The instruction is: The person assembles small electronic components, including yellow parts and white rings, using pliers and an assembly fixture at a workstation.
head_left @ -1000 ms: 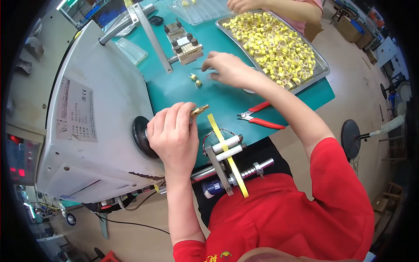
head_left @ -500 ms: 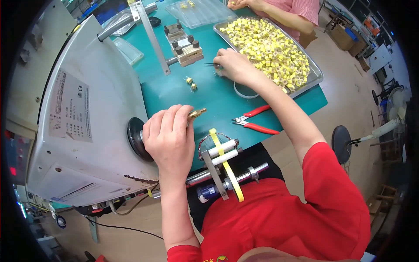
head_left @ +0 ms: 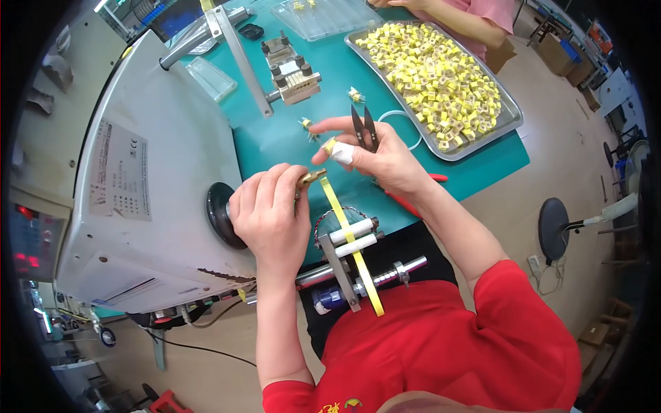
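My left hand [head_left: 270, 213] is closed around the base of a small brass spindle [head_left: 312, 177] beside the white machine's black round knob [head_left: 224, 215]. Black snips [head_left: 365, 128] are held in my right hand [head_left: 389, 162], their two blades pointing away from me between the fingers. White wrapping [head_left: 341, 153] covers the thumb tip. By that thumb is a small yellow piece [head_left: 330, 145], too small to make out. A yellow tape strip [head_left: 334, 202] runs over two white rollers [head_left: 352, 237] up to the spindle's tip, just below the right hand's fingers.
Small yellow-wrapped parts with pins [head_left: 355, 95] lie on the green mat. A metal tray [head_left: 515, 124] heaped with yellow-taped pieces stands at right. Red-handled cutters [head_left: 405, 202] lie partly under my right forearm. A clamp fixture [head_left: 292, 72] sits behind; a co-worker's arm [head_left: 463, 24] is beyond the tray.
My right hand has come back from near the tray to the spindle, leaving one pinned part on the mat. The yellow tape now reaches the spindle tip. My left hand has stayed there.
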Demonstrator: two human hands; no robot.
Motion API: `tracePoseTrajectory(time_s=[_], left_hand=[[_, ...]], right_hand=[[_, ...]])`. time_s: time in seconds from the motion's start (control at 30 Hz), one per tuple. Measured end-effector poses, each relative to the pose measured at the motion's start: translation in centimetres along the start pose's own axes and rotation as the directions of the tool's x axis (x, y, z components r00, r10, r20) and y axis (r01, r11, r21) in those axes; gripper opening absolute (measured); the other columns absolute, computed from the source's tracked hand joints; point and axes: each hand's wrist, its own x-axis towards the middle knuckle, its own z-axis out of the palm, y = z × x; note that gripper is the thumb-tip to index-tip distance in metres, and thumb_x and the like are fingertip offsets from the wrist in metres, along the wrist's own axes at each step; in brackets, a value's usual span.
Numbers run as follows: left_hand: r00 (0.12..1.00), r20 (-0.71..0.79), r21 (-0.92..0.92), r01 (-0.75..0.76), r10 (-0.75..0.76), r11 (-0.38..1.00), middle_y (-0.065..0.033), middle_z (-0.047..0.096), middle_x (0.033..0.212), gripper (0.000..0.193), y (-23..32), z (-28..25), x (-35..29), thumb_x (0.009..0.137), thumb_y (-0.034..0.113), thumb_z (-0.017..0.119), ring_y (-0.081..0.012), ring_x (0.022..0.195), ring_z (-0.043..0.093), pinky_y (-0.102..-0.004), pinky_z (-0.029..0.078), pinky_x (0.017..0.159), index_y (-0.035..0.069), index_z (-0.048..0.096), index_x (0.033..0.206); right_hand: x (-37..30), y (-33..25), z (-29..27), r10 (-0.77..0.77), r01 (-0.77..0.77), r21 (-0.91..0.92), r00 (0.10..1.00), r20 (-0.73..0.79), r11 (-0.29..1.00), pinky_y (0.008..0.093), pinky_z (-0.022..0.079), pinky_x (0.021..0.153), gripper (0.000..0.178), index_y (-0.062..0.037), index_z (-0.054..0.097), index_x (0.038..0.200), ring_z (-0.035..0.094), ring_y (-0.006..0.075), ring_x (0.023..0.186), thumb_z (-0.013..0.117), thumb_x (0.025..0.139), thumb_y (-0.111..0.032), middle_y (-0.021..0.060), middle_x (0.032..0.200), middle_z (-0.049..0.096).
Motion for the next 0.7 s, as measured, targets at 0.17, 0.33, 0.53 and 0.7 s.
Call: tracePoseTrajectory(time_s=[0.17, 0.33, 0.53, 0.7], left_hand=[[1.000, 0.004, 0.002, -0.010, 0.010, 1.000, 0.0021, 0.068, 0.098, 0.026, 0.1, 0.3, 0.0, 0.075, 0.008, 0.077, -0.0194, 0.093, 0.064, -0.0366, 0.045, 0.084, 0.016, 0.066, 0.097], [1.000, 0.012, 0.022, -0.005, 0.005, 1.000, 0.0022, 0.068, 0.097, 0.026, -0.2, -0.1, -0.2, 0.075, 0.008, 0.077, -0.0193, 0.092, 0.063, -0.0363, 0.044, 0.084, 0.017, 0.067, 0.097], [1.000, 0.007, 0.003, -0.003, 0.002, 1.000, 0.0021, 0.068, 0.097, 0.026, -0.3, -0.1, -0.2, 0.075, 0.008, 0.076, -0.0194, 0.092, 0.063, -0.0364, 0.045, 0.084, 0.016, 0.066, 0.098], [1.000, 0.014, -0.009, -0.013, 0.013, 1.000, 0.0007, 0.068, 0.098, 0.028, -0.4, -0.1, -0.2, 0.075, 0.006, 0.075, -0.0212, 0.093, 0.063, -0.0357, 0.043, 0.084, 0.014, 0.066, 0.100]], right_hand=[[-0.3, 1.7, 0.1, -0.187, 0.182, -0.126, 0.982, -0.030, 0.975, 0.0216, 0.044, 0.064, 0.033, -0.0014, 0.067, 0.117, 0.058, 0.0038, 0.076, 0.073, 0.085, -0.006, 0.0028, 0.100, 0.073], [-0.5, -0.3, 1.3, -0.237, 0.145, -0.536, 0.966, -0.107, 0.832, 0.0251, 0.044, 0.058, 0.028, -0.0021, 0.070, 0.104, 0.054, 0.0055, 0.068, 0.078, 0.077, -0.005, 0.0011, 0.090, 0.070], [-0.5, 0.6, 0.7, -0.496, 0.289, -0.779, 0.867, -0.033, 0.557, 0.0283, 0.046, 0.057, 0.025, -0.0036, 0.067, 0.089, 0.056, 0.0141, 0.065, 0.083, 0.070, -0.007, 0.0050, 0.080, 0.067], [-0.4, 0.7, 0.3, -0.546, 0.422, -0.863, 0.809, 0.220, 0.277, 0.0339, 0.047, 0.056, 0.032, -0.0051, 0.063, 0.082, 0.060, 0.0245, 0.069, 0.087, 0.063, -0.015, 0.0062, 0.074, 0.062]])
